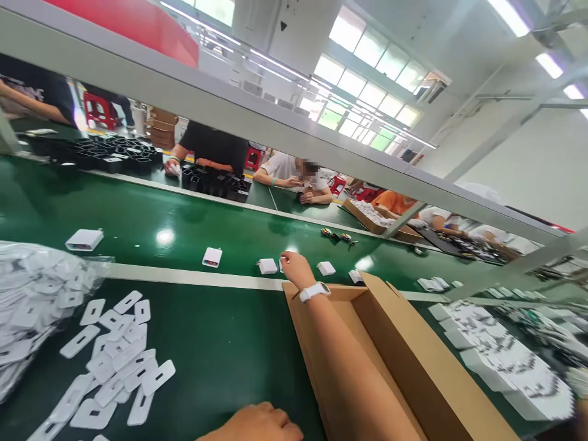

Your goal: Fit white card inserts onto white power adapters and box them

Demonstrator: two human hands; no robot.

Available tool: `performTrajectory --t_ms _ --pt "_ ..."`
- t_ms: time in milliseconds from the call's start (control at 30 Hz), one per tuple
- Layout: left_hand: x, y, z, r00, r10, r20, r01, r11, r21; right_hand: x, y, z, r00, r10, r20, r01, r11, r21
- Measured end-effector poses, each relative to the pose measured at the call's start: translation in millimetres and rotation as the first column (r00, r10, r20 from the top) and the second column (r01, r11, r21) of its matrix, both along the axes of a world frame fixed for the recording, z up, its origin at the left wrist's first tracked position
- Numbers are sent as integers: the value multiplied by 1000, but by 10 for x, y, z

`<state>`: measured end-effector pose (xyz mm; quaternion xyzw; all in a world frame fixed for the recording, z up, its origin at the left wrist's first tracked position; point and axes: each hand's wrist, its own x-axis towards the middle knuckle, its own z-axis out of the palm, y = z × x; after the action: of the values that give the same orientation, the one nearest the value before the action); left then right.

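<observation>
Gleaming below high windows (348, 26), green tabletops (138, 214) bear white casings (267, 266).

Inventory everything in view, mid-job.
Casings: several, white, on belt
Flat pieces: many, white, table left
Bag: one, clear, far left
Box: one, brown, table right
Blocks: many, white, far right
Wired parts: few, multicoloured, belt
Dark parts: many, black, beyond belt
Belt: one, green, midway
Table: one, green, foreground
People: several, assorted clothing, beyond belt
Stools: several, red, background
Bar: one, grey, overhead
Lights: several, white, ceiling
Windows: several, bright, back wall
Watch: one, white, right wrist
Left hand: one, bare, lower centre
Right hand: one, bare, at a casing
</observation>
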<state>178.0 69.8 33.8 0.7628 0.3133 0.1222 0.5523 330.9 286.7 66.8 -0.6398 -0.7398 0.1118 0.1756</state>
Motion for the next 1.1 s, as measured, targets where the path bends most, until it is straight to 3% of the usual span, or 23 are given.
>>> performTrajectory --t_ms 100,133,200,267,367,467,567,733,833,900,967,1100 --pt "-697 -55 -121 970 201 -134 -191 978 85 -416 207 -212 990 129 47 -129 992 -19" --pt "-943 -70 -160 936 318 -151 -300 945 133 -512 256 -268 985 163 56 -162 986 -30" --pt "-1377 -89 -215 776 598 -202 -539 794 281 -640 335 -341 975 210 68 -207 977 -51" --pt "-1668 -85 -247 624 741 -249 -639 667 383 -707 386 -364 969 238 71 -234 970 -60" --pt "-1783 -36 -291 585 763 -275 -647 643 409 -769 394 -338 968 243 62 -239 969 -57" --pt "-1646 30 -354 600 748 -283 -648 663 376 -871 275 -284 978 209 17 -208 978 -33" --pt "-1489 88 -405 602 751 -270 -682 660 315 -1020 -45 -242 975 203 -92 -204 979 3" --pt "-1448 124 -368 582 803 -124 -800 594 90 -1194 -940 -269 905 316 -285 -320 947 33" --pt "-1502 98 -296 565 825 5 -809 556 -188 -1189 -1446 -350 821 345 -456 -338 936 98" --pt "-1527 74 -254 548 832 88 -724 525 -448 -1160 -1707 -412 745 343 -573 -317 937 149" --pt "-1522 48 -228 514 845 145 -561 459 -689 -1135 -1905 -463 686 348 -639 -301 935 185" --pt "-1416 -9 -231 443 889 118 -239 244 -940 -1130 -2172 -517 656 412 -632 -308 911 274"
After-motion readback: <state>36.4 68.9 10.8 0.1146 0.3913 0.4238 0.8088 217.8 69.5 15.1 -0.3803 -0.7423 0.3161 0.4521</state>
